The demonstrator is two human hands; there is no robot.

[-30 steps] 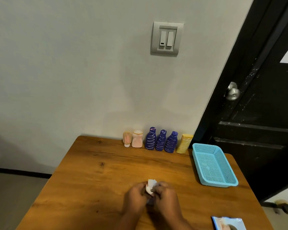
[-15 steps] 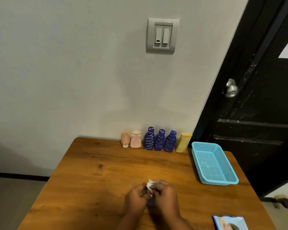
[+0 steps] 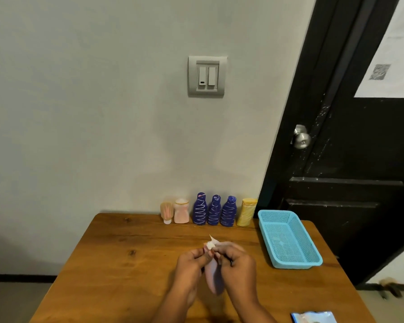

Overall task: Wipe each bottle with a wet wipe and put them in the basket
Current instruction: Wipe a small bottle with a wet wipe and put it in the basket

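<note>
Both my hands meet over the middle of the wooden table (image 3: 117, 264). My left hand (image 3: 189, 264) and my right hand (image 3: 239, 264) hold a pale pinkish bottle (image 3: 214, 276) between them. A white wet wipe (image 3: 211, 244) sticks up above the fingertips, pinched against the bottle's top. Several more bottles stand in a row at the wall: a small tan one (image 3: 166, 212), a pink one (image 3: 181, 210), three blue ones (image 3: 214, 210) and a yellow one (image 3: 246, 212). The blue mesh basket (image 3: 289, 238) lies at the right with nothing in it.
A wet wipe packet (image 3: 314, 317) lies at the near right edge of the table. A black door with a metal knob (image 3: 300, 137) stands close behind the basket. A light switch (image 3: 207, 76) is on the wall.
The wipe has shifted at the bottle's top, and more of the pale bottle shows between my hands. The camera has tilted upward.
</note>
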